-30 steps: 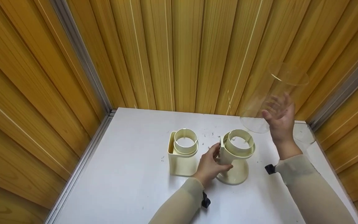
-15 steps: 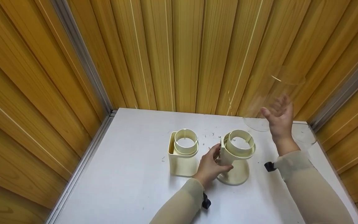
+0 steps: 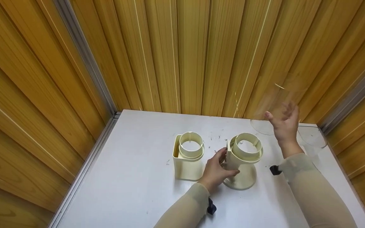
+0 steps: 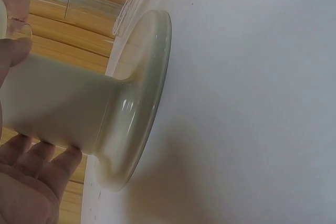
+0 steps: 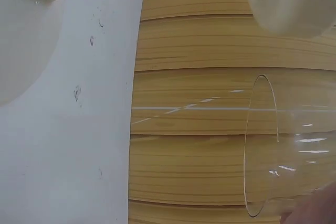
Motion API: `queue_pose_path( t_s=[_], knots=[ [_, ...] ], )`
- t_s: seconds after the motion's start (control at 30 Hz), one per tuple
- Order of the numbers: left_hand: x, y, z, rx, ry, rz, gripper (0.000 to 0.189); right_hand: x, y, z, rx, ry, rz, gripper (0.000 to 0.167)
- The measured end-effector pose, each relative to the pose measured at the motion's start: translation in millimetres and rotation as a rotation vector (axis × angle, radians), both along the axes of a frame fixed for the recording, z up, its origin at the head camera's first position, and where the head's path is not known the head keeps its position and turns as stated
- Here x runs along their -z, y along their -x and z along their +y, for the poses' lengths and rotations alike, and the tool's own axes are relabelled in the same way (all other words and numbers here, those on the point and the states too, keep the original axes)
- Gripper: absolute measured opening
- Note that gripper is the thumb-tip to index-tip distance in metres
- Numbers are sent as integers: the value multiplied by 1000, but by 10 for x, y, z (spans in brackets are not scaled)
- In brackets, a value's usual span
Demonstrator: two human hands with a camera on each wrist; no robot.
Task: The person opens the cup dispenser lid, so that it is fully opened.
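My left hand (image 3: 216,172) grips the upright column of a cream plastic stand (image 3: 246,156) with a round foot and a ring-shaped top. In the left wrist view the fingers curl around that column, just above the foot (image 4: 131,111) on the table. Raised at the back right, my right hand (image 3: 285,129) holds a clear, open-ended cylinder (image 3: 279,99) that leans to the right at its top. Its lower rim shows beside the stand in the right wrist view, where the clear wall (image 5: 302,158) passes over a fingertip (image 5: 317,205).
A second cream holder (image 3: 188,169), with a ring top and a side slot, stands left of my left hand. Another clear cylinder (image 3: 312,137) stands at the back right corner of the white table (image 3: 128,177). Wood-patterned walls (image 3: 192,57) rise behind and at both sides.
The upper end of the clear cylinder has come down and slightly left, with my right hand a little lower. My left hand keeps its grip on the stand.
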State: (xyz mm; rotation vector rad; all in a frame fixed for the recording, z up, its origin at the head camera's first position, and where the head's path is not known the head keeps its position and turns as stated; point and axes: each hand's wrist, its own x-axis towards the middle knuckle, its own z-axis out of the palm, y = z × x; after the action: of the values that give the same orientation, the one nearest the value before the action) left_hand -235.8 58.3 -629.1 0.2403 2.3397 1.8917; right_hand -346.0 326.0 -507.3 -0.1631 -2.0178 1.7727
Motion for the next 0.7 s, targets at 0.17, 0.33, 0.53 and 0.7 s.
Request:
queue_pose_path(
  t_s=[0.17,0.33,0.53,0.7],
  knots=[
    [-9,1,3,-1,4,0,100,59,45,19,22,-43,-56,103],
    [-8,7,7,-6,-4,-9,101,147,87,36,29,-38,-78,101],
    [3,-5,-6,-3,-10,-1,99,287,145,72,51,-91,-110,98],
    [15,-15,-11,-6,-14,-2,99,386,190,104,51,-103,-131,112]
  ],
)
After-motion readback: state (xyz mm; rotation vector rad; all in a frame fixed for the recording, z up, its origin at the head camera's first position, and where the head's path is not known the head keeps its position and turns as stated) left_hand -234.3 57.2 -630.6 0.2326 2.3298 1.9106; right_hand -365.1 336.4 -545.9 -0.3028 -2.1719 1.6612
